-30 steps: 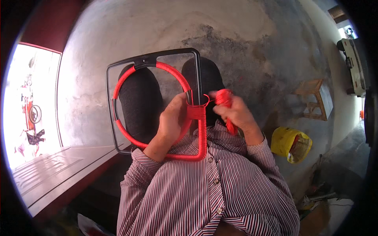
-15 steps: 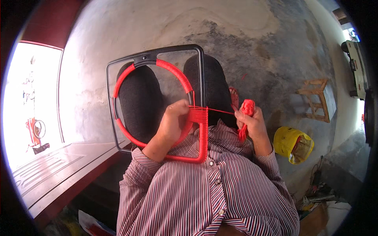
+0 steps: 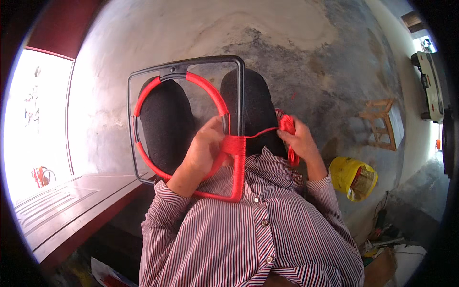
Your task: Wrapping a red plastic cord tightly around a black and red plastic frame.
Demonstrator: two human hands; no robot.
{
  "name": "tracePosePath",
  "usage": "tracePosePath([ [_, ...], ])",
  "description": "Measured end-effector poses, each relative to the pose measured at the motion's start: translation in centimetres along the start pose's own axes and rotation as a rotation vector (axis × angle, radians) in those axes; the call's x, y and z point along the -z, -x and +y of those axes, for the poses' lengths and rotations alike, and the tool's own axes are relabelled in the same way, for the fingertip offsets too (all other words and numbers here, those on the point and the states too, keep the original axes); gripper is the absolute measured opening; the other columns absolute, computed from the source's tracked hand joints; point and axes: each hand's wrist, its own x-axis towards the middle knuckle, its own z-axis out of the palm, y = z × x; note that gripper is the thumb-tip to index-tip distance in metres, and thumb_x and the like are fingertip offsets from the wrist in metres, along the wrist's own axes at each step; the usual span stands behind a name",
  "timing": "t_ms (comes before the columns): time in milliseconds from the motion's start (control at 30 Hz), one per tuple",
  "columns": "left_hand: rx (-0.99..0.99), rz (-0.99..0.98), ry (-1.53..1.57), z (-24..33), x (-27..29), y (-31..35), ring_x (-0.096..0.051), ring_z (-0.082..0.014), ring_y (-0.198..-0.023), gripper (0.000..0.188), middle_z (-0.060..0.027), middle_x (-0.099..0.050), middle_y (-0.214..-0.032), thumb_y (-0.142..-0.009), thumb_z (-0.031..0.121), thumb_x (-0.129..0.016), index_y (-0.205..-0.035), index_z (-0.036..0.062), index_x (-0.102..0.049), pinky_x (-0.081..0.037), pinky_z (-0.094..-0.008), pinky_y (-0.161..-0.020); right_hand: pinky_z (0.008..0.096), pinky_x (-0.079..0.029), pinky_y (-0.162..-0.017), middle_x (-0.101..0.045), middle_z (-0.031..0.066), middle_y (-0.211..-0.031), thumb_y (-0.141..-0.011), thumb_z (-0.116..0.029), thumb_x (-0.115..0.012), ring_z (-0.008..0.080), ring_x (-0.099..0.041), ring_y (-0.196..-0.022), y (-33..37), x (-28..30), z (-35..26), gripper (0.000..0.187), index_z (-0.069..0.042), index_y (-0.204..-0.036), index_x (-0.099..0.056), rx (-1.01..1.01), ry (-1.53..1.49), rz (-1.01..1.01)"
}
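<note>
A black square frame [image 3: 241, 86] with a round inner ring rests tilted across my lap. Red cord wraps long stretches of the ring [image 3: 206, 86] and the frame's near right corner, while bare black parts show between. My left hand [image 3: 203, 148] is closed around the ring's right side, beside a flat band of cord wraps [image 3: 233, 144] that joins ring and frame; some of its fingers are hidden. To the right, my right hand [image 3: 302, 142] grips a bundle of red cord [image 3: 288, 125]. A slightly slack strand [image 3: 260, 132] runs from the bundle to the band.
A yellow bag [image 3: 351, 178] stands on the concrete floor [image 3: 306, 57] to my right. Farther right is a small wooden stool [image 3: 382, 124]. A panelled door-like board [image 3: 71, 196] lies at the left, below a bright doorway [image 3: 40, 115]. Odds and ends lie at the lower right.
My right hand with the cord bundle has moved slightly left toward the frame and turned. The strand, taut before, now sags a little. The frame has shifted slightly left in view.
</note>
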Motion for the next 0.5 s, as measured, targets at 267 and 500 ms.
tracePosePath([
  [267, -0.275, 0.178, 0.126, -1.8, 0.4, -0.6, -0.059, -0.0202, -0.094, 0.045, -0.0113, -0.058, -0.104, -0.085, 0.018, -0.046, -0.125, -0.0017, -0.044, -0.050, -0.0326, -0.080, 0.0401, -0.051, -0.072, -0.062, 0.0053, -0.103, -0.078, -0.017, -0.065, 0.0269, -0.062, -0.091, -1.1, -2.7, -11.5, 0.024, -0.006, -0.099, -0.060, 0.877, 0.519, -0.010],
  [500, -0.331, 0.357, -0.253, -1.6, 0.7, -0.2, -0.057, -0.0131, -0.091, 0.032, -0.0045, -0.058, -0.101, -0.079, -0.002, -0.046, -0.111, 0.0011, -0.052, -0.045, -0.0242, -0.080, 0.0404, -0.046, -0.085, -0.053, 0.0083, -0.116, -0.062, -0.015, -0.080, 0.0265, -0.053, -0.105, -2.9, -3.6, -8.8, 0.041, -0.009, -0.095, -0.057, 1.056, 0.539, 0.437],
])
